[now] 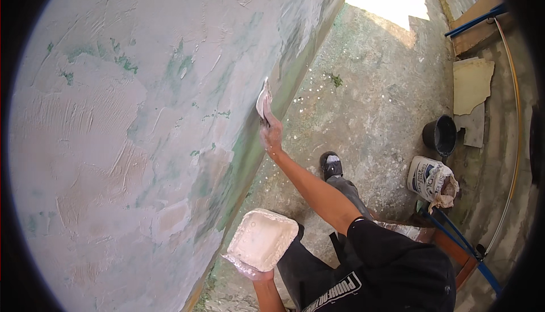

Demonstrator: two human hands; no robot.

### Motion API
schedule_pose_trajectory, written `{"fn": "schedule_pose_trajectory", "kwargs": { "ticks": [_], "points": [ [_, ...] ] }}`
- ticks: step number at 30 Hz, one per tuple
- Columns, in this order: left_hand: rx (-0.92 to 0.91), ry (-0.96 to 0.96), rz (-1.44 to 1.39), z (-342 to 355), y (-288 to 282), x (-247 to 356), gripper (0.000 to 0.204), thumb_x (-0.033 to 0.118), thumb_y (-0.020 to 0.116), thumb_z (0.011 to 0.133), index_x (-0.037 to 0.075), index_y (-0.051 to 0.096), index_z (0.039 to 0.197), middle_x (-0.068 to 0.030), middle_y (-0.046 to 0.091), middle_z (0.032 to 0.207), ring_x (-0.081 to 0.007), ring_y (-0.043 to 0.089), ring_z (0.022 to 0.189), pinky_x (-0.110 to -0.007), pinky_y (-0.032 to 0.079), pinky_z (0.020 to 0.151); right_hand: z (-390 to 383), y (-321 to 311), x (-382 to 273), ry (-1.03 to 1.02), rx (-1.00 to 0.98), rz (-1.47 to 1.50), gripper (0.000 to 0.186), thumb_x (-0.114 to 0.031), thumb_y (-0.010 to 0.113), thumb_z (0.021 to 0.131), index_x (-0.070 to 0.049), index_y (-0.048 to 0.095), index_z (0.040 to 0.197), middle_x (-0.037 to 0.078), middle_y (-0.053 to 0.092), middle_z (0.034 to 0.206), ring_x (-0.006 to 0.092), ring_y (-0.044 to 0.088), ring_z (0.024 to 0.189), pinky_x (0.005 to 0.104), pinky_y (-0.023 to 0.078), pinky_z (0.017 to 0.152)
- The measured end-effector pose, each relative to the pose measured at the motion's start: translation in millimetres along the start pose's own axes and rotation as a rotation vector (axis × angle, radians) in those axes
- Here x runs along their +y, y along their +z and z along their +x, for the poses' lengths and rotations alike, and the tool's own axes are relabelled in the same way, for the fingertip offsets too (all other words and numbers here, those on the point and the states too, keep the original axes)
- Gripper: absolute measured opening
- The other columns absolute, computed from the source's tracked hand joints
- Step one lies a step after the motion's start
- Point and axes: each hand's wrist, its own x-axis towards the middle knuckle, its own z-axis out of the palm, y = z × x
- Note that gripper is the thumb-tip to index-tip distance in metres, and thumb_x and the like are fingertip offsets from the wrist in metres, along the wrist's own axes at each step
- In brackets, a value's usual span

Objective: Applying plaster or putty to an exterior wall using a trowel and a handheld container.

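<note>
My right hand (271, 136) grips a putty knife (263, 101), its plaster-coated blade against the wall (130, 141) near the wall's lower part. The wall has patchy white plaster with greenish areas and scraped ridges. My left hand (260, 273) holds a squarish tray (261, 238) smeared with pale plaster from beneath, low beside the wall; a flat, coated edge sticks out at the tray's left, and I cannot tell whether it is a separate blade. Most of the left hand's fingers are hidden under the tray.
My shoe (332, 164) rests on the stained concrete floor (369, 85). At right stand a black bucket (438, 136) and an open white sack (426, 176), near broken boards (471, 82), blue metal frames (488, 275), a long yellow pole (515, 119) and a low wooden piece (457, 272).
</note>
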Motion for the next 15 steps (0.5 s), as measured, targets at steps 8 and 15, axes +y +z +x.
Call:
{"fn": "schedule_pose_trajectory", "kwargs": {
  "ticks": [8,15],
  "points": [
    [0.006,-0.007,-0.053,-17.6,66.8,-15.3,0.060,0.052,0.030,0.092,0.010,0.038,0.133,-0.0124,0.040,0.137,-0.0330,0.040,0.123,-0.052,0.034,0.101,-148.8,-91.1,-40.9,0.344,-0.902,0.134,0.043,-0.003,0.059,0.079,-0.007,0.054,0.122,0.010,0.065,0.097,0.0105,0.060,0.086,0.0259,0.046,0.072],
    [-0.026,0.015,-0.047,-64.5,152.4,7.3,0.059,0.052,0.030,0.092,0.009,0.040,0.131,-0.0127,0.043,0.134,-0.0335,0.043,0.121,-0.052,0.035,0.100,-101.0,-189.3,-103.3,0.696,-0.600,0.476,0.026,-0.003,0.052,0.088,0.000,0.055,0.114,0.002,0.062,0.095,0.0087,0.057,0.085,0.0240,0.047,0.074]
  ]
}}
